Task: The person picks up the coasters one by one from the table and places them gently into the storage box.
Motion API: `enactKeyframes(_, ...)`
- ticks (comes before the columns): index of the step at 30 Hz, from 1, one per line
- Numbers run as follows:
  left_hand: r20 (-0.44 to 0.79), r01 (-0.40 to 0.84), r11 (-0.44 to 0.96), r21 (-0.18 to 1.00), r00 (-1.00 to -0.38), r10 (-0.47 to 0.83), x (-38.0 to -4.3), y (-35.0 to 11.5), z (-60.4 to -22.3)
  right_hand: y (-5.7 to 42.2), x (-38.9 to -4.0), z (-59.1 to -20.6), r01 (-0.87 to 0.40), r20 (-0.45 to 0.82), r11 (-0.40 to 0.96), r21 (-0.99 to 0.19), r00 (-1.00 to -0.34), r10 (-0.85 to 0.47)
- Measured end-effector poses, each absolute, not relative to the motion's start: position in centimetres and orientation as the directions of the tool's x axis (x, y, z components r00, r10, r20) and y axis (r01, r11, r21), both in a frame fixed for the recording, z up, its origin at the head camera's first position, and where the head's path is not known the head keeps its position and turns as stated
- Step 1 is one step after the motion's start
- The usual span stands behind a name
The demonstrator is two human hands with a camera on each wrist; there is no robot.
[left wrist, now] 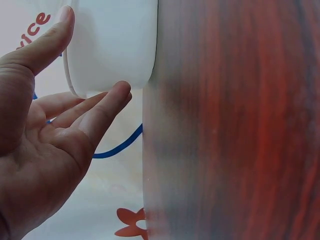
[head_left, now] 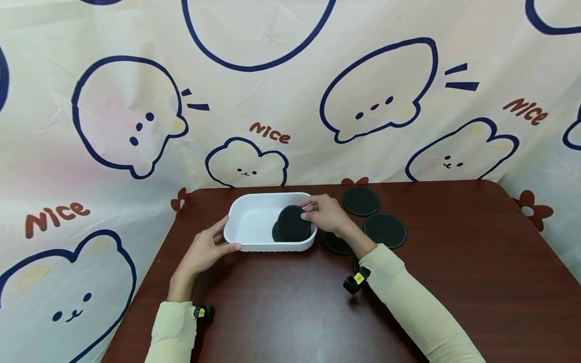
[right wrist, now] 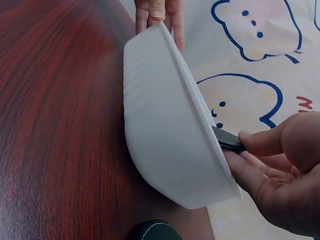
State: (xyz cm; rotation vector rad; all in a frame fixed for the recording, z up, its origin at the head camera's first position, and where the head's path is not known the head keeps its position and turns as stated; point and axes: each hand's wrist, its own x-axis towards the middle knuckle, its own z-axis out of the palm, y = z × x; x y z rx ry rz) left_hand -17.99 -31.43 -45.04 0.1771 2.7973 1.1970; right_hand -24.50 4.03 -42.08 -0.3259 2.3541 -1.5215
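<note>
My right hand (head_left: 324,214) pinches a round black coaster (head_left: 292,224) between thumb and fingers, tilted over the right end of a white rectangular dish (head_left: 251,222). Under it, a second dark coaster (head_left: 275,233) shows only its left edge inside the dish. The right wrist view has the held coaster (right wrist: 227,139) edge-on at the rim, with pale stitching. At the dish's left end, my left hand (head_left: 209,247) holds the corner, thumb at the near side and fingers along the end wall. The left wrist view shows that hand (left wrist: 55,125) against the dish's outer wall (left wrist: 112,45).
Several more black coasters lie right of the dish, including one at the back (head_left: 360,200), one further right (head_left: 385,230) and one partly under my right wrist (head_left: 337,243). The brown wooden table (head_left: 290,302) ends at a patterned cloth (head_left: 308,91) behind the dish.
</note>
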Motion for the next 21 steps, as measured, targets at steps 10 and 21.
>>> enactKeyframes(10,-0.051,0.056,0.684,0.727,-0.99,0.135,-18.1,-31.4,-45.2,4.6,-23.9,-41.4,-0.296,0.028,0.557,-0.776,-0.898,-0.438)
enactKeyframes(21,-0.05,0.06,0.675,0.736,-0.989,0.142,-18.1,-31.5,-45.1,9.7,-23.2,-42.8,-0.292,0.094,0.439,-0.85,-0.903,-0.419)
